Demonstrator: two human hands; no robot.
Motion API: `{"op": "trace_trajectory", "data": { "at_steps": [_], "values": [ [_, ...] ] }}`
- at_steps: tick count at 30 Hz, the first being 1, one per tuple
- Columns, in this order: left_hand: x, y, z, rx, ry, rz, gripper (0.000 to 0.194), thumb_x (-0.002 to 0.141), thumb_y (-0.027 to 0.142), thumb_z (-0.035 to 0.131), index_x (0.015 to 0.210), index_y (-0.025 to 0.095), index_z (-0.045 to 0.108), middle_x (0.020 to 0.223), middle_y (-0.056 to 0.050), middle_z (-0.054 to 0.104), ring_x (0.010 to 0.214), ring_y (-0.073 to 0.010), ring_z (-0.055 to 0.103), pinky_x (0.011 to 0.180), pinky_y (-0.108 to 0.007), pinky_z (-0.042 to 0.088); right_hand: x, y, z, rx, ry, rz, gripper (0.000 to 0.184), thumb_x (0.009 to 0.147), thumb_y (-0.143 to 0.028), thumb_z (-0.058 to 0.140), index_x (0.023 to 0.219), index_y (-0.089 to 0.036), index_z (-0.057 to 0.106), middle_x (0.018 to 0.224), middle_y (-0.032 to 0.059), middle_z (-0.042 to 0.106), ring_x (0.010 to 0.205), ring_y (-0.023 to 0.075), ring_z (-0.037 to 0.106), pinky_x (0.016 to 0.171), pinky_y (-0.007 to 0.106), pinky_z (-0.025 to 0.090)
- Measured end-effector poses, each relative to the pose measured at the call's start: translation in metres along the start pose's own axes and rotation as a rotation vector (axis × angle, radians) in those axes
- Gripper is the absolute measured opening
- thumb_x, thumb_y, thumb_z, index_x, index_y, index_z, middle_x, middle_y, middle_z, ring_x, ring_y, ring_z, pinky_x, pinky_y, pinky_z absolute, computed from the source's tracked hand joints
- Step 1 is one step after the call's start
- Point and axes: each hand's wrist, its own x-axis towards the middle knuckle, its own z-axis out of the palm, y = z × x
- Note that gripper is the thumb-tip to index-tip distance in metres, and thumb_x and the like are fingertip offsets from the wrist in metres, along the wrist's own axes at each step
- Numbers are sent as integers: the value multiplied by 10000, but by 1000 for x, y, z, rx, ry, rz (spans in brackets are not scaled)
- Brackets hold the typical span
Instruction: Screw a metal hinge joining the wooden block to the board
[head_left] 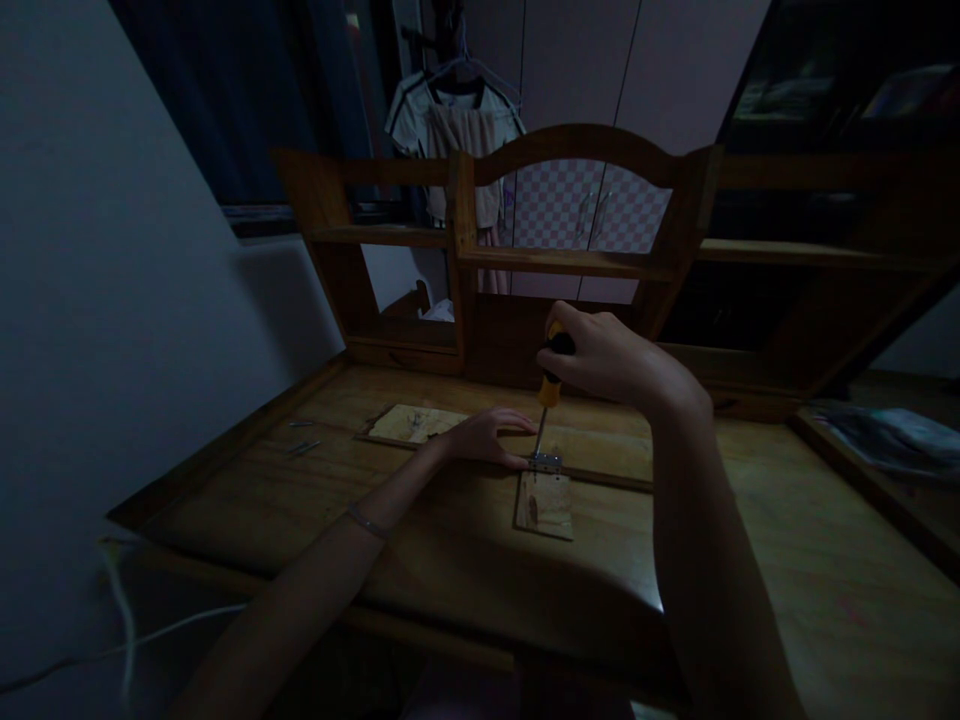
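Note:
My right hand point(600, 355) is closed around the yellow and black handle of a screwdriver point(550, 390). The screwdriver stands nearly upright, its tip down at a small metal hinge point(546, 462). One side of the hinge lies by a short wooden piece point(546, 508), the other on a long wooden board point(604, 450). My left hand point(487, 437) rests on the long board with thumb and fingers apart. Its thumb tip is at the hinge's left edge and its fingers reach toward the screwdriver shaft. Whether a screw sits under the tip is too small to tell.
Several thin metal pieces point(304, 447) lie on the wooden desk point(247, 500) at the left. A wooden shelf unit point(555, 262) rises along the back. At the right is a plastic-wrapped item point(919, 432). A white cable point(124, 610) hangs by the left front edge.

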Motion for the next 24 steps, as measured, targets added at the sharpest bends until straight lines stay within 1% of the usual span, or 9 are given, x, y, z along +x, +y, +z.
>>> {"op": "trace_trajectory", "data": {
  "at_steps": [4, 7, 10, 17, 24],
  "values": [
    [0, 0, 0, -3, 11, -18, 571, 633, 419, 832, 1141, 206, 680, 1247, -81, 664, 1162, -222, 616, 1039, -332, 457, 1, 2, 2, -15, 24, 13, 274, 878, -400, 491, 1032, -180, 546, 924, 119, 659, 829, 246, 604, 679, 311, 398],
    [1, -1, 0, -1, 2, -12, 579, 633, 424, 831, 1142, 193, 682, 1248, -90, 663, 1161, -225, 617, 1035, -335, 461, 0, 2, 1, -19, 18, 17, 272, 870, -409, 500, 1007, -179, 545, 884, 111, 660, 778, 237, 600, 650, 311, 391],
    [1, -1, 0, -3, -5, -24, 583, 632, 427, 831, 1149, 205, 680, 1255, -85, 659, 1168, -225, 613, 1036, -347, 462, 0, 2, 0, -5, -2, 11, 302, 843, -420, 525, 1026, -179, 540, 873, 103, 661, 743, 227, 590, 630, 309, 388],
    [1, 4, -3, 1, -24, -49, 572, 635, 419, 833, 1145, 211, 681, 1259, -82, 658, 1173, -227, 612, 1046, -360, 453, 3, 5, 3, 79, 7, -43, 283, 847, -377, 522, 1060, -191, 533, 952, 107, 664, 825, 222, 595, 700, 310, 414],
    [2, 5, -3, -20, -26, -88, 569, 625, 413, 836, 1137, 220, 682, 1250, -69, 666, 1162, -220, 622, 1043, -342, 461, 4, 9, 6, 3, 43, 2, 274, 865, -385, 498, 1047, -183, 537, 877, 101, 653, 767, 218, 575, 667, 313, 397]
  ]
}}
